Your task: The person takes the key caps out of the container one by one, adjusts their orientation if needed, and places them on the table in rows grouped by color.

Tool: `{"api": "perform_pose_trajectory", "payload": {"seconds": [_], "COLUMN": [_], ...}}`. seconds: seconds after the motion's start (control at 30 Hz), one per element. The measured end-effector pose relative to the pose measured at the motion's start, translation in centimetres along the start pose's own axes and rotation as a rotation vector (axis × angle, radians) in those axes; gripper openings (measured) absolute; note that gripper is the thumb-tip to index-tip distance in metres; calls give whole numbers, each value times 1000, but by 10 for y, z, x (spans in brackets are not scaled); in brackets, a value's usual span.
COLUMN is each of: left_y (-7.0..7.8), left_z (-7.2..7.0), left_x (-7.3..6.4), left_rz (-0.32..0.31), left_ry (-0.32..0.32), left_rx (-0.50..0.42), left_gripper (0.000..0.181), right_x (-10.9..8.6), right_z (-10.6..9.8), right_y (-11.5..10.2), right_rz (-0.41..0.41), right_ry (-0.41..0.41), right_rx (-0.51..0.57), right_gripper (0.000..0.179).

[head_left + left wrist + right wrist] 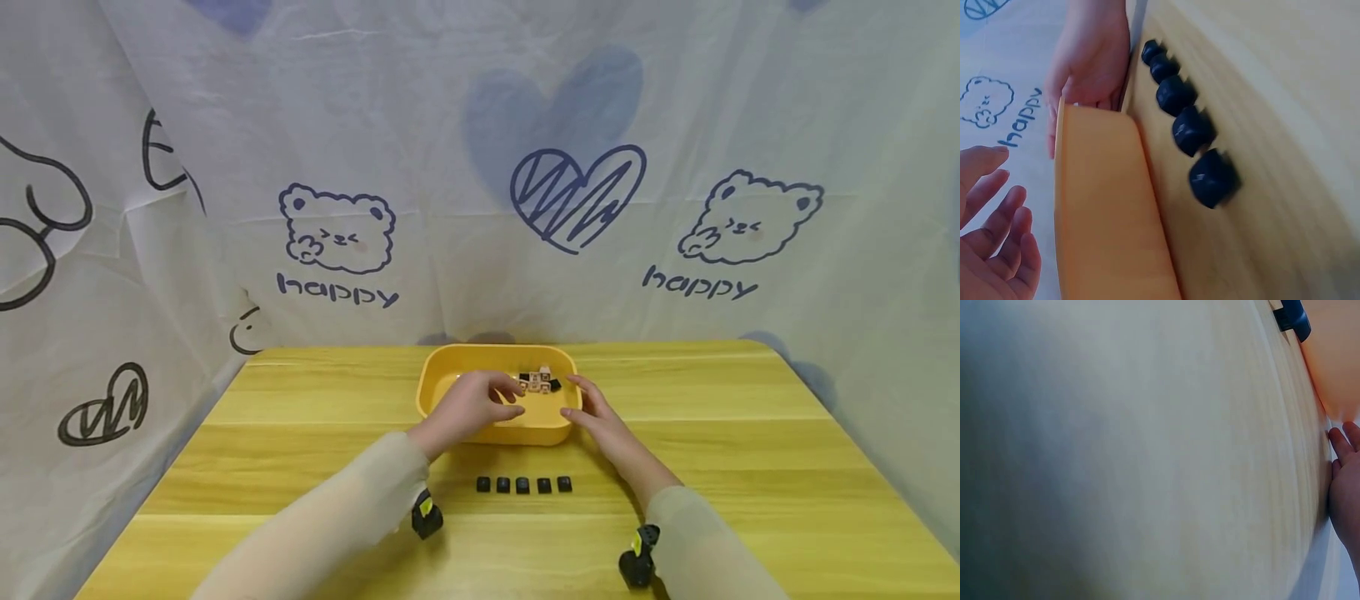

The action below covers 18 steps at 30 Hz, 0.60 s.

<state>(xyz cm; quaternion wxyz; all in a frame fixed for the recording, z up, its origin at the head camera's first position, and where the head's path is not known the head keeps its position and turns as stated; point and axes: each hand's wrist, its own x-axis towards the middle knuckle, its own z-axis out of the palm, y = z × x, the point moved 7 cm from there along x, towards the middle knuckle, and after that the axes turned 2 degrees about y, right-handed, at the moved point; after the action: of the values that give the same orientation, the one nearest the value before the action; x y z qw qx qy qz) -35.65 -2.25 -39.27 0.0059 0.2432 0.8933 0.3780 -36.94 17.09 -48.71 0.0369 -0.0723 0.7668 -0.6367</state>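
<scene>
**Left hand above the yellow tray, right hand at its rim, five black keycaps in a row**

Your left hand (472,404) is over the yellow tray (536,435), thumb parted from loosely bent fingers; nothing shows between them. Your right hand (609,429) holds the tray's right end, thumb and index finger over the rim. The right wrist view adds what the head view hides: other fingers lying along the outer wall.

Only the head view shows inside the tray, where small pale pieces (535,381) with reddish markings sit bunched with black ones near the back right. The row of black keycaps (522,485) lies on the table just in front of the tray. Your left wrist view shows them as glossy, blocky caps, some bearing small white marks, too blurred to read. The black object (1297,322) in the right wrist view is cut off, so you can't fairly tell what it is.

The tray is smooth, round-cornered and plastic-looking; the table (712,450) has streaky yellow wood grain. Behind, the creased white cloth (450,192) carries hearts, two cloud-like bear faces and "happy" under each.
</scene>
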Motion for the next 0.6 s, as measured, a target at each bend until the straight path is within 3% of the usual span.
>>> {"api": "perform_pose_trajectory", "payload": {"seconds": [0.13, 0.33, 0.6], "left_y": [-1, -2, -5], "left_z": [5, 16, 33], "left_x": [15, 41, 69], "left_rz": [-39, -12, -27], "left_ry": [-23, -18, -68], "left_rx": [-33, -16, 43], "left_gripper": [19, 22, 27], "right_x": [0, 1, 1], "right_z": [1, 1, 0], "right_y": [1, -1, 1], "right_rz": [-1, -33, 2], "right_ry": [-16, -29, -10], "right_rx": [10, 22, 1], "right_gripper": [62, 63, 63]}}
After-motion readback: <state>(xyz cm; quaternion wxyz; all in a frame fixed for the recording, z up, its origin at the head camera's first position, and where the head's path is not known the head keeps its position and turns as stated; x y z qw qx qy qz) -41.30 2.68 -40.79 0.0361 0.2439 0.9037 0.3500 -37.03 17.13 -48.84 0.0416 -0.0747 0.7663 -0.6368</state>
